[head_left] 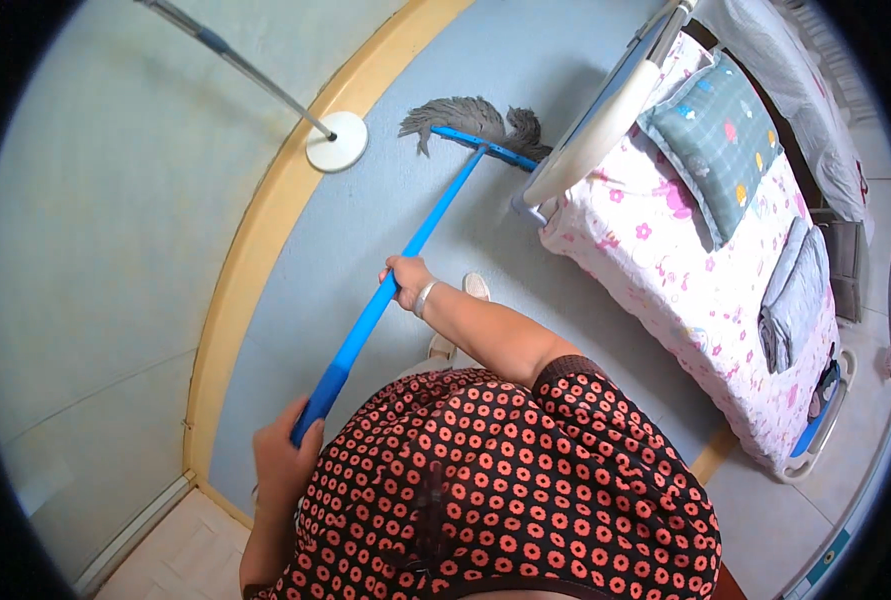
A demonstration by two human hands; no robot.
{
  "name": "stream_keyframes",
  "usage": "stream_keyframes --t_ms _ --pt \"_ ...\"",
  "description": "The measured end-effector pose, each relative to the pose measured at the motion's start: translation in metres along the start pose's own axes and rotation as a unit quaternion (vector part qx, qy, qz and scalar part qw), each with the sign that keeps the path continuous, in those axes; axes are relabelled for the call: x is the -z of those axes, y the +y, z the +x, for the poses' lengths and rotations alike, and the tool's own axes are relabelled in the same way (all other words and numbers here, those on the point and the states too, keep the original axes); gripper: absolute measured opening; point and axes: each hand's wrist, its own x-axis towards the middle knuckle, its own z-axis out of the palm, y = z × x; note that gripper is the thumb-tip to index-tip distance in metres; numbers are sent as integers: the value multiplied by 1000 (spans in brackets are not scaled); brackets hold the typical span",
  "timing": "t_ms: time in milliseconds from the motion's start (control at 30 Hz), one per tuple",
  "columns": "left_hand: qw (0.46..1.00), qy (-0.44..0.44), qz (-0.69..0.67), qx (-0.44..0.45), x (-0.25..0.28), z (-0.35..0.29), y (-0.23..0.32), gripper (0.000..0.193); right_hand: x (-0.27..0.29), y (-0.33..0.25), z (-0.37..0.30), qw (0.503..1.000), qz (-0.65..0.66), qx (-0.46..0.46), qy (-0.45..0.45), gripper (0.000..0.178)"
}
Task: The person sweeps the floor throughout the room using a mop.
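Note:
A blue-handled mop (368, 320) slants away from me across the blue-grey floor. My left hand (287, 447) is closed round the thick upper end of its handle, close to my body. Further down the pole, my right hand (406, 281) grips it, with a bracelet on that wrist. At the far end, the mop's grey string head (475, 118) lies spread on the floor under a blue crossbar (505, 154). The right end of the crossbar is beside the bed's end frame, and that frame hides part of it.
On the right stands a bed (655, 270) with a pale curved end frame (605, 140), a green pillow (720, 140) and a folded grey cloth (795, 295). A metal pole on a white round base (337, 142) stands by the left wall's yellow border (235, 275).

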Motion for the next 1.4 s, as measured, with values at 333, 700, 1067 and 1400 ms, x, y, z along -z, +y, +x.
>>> stream_keyframes --t_ms 333,700,1067,1400 --pt "954 -161 -241 72 -79 155 59 30 3 -125 43 995 -93 24 -29 15" --pt "973 -35 -152 173 -6 72 53 35 -49 -80 29 949 -172 -202 -171 13" --pt "997 42 -41 54 40 243 57 30 -161 -191 102 966 -172 -141 -135 13" --pt "993 31 -23 -113 78 475 125 19 -253 -348 173 996 -77 12 -37 8"
